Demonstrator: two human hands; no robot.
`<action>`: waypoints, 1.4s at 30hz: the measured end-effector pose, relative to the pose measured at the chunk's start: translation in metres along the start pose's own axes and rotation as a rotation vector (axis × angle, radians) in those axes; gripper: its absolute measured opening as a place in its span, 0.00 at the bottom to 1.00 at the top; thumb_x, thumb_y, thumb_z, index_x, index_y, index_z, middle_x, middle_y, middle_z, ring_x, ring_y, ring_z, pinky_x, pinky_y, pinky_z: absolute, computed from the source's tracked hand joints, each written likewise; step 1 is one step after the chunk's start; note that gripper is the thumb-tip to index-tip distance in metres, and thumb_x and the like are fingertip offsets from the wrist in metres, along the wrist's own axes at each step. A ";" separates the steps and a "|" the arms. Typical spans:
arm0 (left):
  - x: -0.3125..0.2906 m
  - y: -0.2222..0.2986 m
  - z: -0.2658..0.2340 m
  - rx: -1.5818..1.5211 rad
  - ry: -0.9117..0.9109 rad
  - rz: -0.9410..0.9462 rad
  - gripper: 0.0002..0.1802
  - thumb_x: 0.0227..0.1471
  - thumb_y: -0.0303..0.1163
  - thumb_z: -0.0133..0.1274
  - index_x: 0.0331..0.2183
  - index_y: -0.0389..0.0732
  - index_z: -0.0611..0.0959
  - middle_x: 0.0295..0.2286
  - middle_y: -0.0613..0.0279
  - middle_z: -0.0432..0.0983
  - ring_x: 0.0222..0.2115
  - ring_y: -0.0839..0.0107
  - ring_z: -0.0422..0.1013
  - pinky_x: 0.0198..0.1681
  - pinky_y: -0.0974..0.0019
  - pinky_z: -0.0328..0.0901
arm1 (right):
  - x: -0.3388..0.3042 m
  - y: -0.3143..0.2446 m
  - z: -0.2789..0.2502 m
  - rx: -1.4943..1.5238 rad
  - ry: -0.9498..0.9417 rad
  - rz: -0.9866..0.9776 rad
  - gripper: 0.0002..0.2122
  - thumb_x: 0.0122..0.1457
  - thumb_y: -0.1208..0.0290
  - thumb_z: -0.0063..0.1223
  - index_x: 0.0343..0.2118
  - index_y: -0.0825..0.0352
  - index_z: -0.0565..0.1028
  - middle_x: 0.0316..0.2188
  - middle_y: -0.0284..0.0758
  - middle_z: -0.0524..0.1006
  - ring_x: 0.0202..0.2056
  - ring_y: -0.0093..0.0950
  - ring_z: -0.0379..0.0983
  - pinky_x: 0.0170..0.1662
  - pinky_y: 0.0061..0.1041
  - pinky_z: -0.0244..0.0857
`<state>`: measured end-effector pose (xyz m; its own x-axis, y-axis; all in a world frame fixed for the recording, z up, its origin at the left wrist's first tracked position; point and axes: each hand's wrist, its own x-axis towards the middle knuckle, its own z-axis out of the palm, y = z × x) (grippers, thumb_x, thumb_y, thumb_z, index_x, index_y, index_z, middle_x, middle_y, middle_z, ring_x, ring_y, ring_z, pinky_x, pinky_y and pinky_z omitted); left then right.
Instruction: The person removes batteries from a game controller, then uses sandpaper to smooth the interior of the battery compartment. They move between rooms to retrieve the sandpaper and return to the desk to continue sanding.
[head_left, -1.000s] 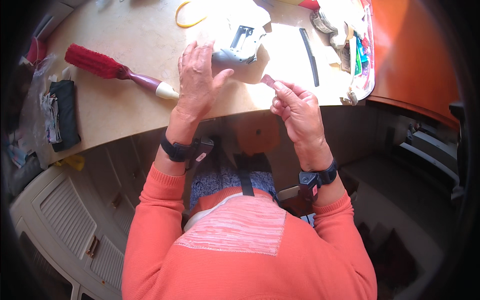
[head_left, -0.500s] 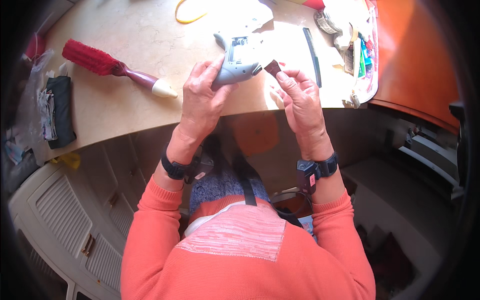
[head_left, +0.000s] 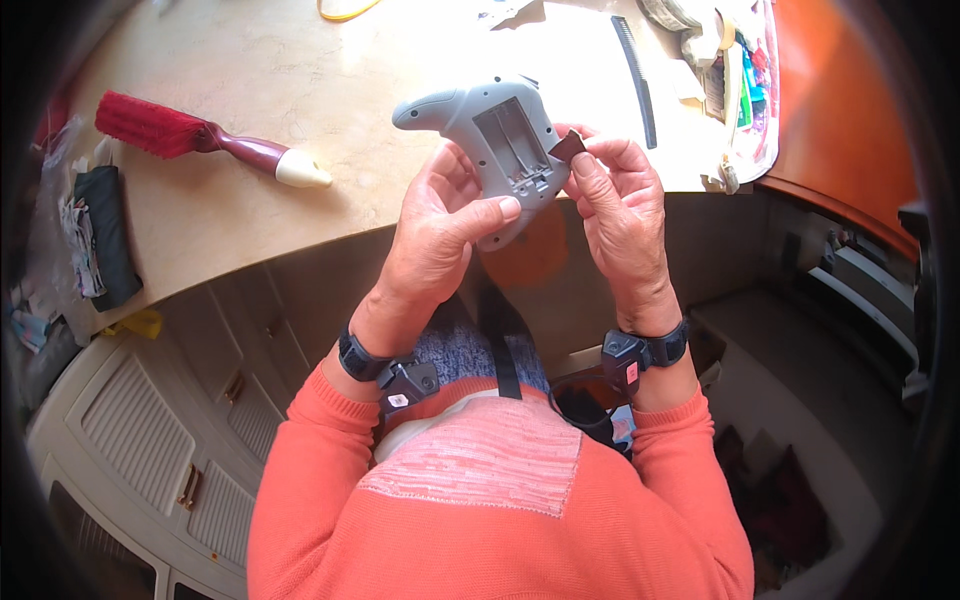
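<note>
A grey game controller (head_left: 468, 125) is held above the table's front edge, its back turned up. The battery compartment (head_left: 514, 145) has no cover on it, and no batteries show inside. My left hand (head_left: 432, 222) grips the controller, thumb on its back near the compartment's lower end. Between the thumb and fingers of my right hand (head_left: 622, 205) is a small dark brown flat piece (head_left: 567, 147), pinched close beside the compartment's right edge. Whether the piece touches the controller I cannot tell. Some right fingers are hidden behind it.
A red-bristled brush (head_left: 215, 138) lies at the left of the table (head_left: 350, 150). Behind my right hand is a black comb (head_left: 634, 80). A filled pink-rimmed tray (head_left: 768, 130) stands at the right, and a dark pouch (head_left: 108, 240) at the left edge.
My left hand has brought the controller nearer and turned it, so its back and battery compartment now face up. My right hand still pinches the brown piece, now closer to the controller.
</note>
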<state>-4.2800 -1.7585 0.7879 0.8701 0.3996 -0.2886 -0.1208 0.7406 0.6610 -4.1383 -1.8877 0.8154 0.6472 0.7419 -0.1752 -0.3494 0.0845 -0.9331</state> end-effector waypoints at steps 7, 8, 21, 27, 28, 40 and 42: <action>-0.010 -0.007 0.027 -0.457 -0.175 -0.292 0.41 0.49 0.25 0.53 0.64 0.37 0.61 0.58 0.51 0.68 0.58 0.63 0.68 0.60 0.52 0.68 | -0.039 -0.015 -0.010 -0.190 0.029 0.017 0.05 0.66 0.77 0.56 0.43 0.68 0.76 0.50 0.40 0.77 0.43 0.19 0.75 0.46 0.18 0.68; -0.011 -0.010 0.029 -0.528 -0.220 -0.297 0.42 0.49 0.24 0.52 0.65 0.37 0.60 0.59 0.51 0.65 0.59 0.61 0.67 0.59 0.46 0.70 | -0.044 -0.017 -0.012 -0.192 0.040 0.025 0.06 0.66 0.77 0.56 0.44 0.67 0.76 0.50 0.40 0.77 0.44 0.20 0.75 0.49 0.21 0.68; -0.024 -0.033 0.023 -0.491 -0.236 -0.330 0.42 0.46 0.19 0.52 0.64 0.36 0.61 0.57 0.49 0.67 0.56 0.55 0.71 0.53 0.53 0.74 | -0.069 -0.040 -0.007 -0.907 0.041 -0.303 0.07 0.57 0.83 0.64 0.37 0.70 0.79 0.35 0.36 0.79 0.31 0.21 0.76 0.35 0.19 0.71; -0.027 -0.036 0.022 -0.405 -0.159 -0.315 0.41 0.46 0.19 0.52 0.63 0.36 0.62 0.50 0.53 0.72 0.50 0.63 0.73 0.55 0.54 0.71 | -0.070 -0.035 0.007 -1.212 -0.011 -0.547 0.14 0.46 0.86 0.69 0.37 0.69 0.82 0.31 0.35 0.76 0.29 0.26 0.75 0.29 0.23 0.71; -0.027 -0.037 0.021 -0.395 -0.150 -0.318 0.40 0.47 0.19 0.52 0.63 0.37 0.62 0.49 0.55 0.72 0.47 0.66 0.73 0.53 0.58 0.72 | -0.069 -0.031 0.009 -1.253 -0.019 -0.593 0.15 0.44 0.87 0.69 0.38 0.69 0.83 0.31 0.35 0.75 0.29 0.27 0.75 0.29 0.24 0.71; -0.035 -0.035 0.010 -0.310 -0.075 -0.398 0.38 0.49 0.21 0.52 0.62 0.39 0.64 0.39 0.67 0.69 0.29 0.83 0.65 0.29 0.77 0.60 | -0.052 -0.023 0.013 -1.384 -0.388 -0.473 0.15 0.44 0.84 0.61 0.38 0.74 0.80 0.34 0.37 0.72 0.35 0.37 0.72 0.44 0.34 0.73; -0.038 -0.034 0.010 -0.356 -0.069 -0.420 0.37 0.49 0.20 0.52 0.62 0.39 0.64 0.38 0.67 0.69 0.29 0.83 0.64 0.29 0.78 0.59 | -0.049 -0.026 0.012 -1.389 -0.448 -0.478 0.14 0.44 0.83 0.61 0.37 0.74 0.80 0.34 0.37 0.72 0.37 0.38 0.73 0.46 0.35 0.74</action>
<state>-4.3041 -1.8044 0.7829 0.9060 0.0028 -0.4232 0.0997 0.9704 0.2199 -4.1690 -1.9189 0.8521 0.1717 0.9815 0.0852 0.8784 -0.1133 -0.4644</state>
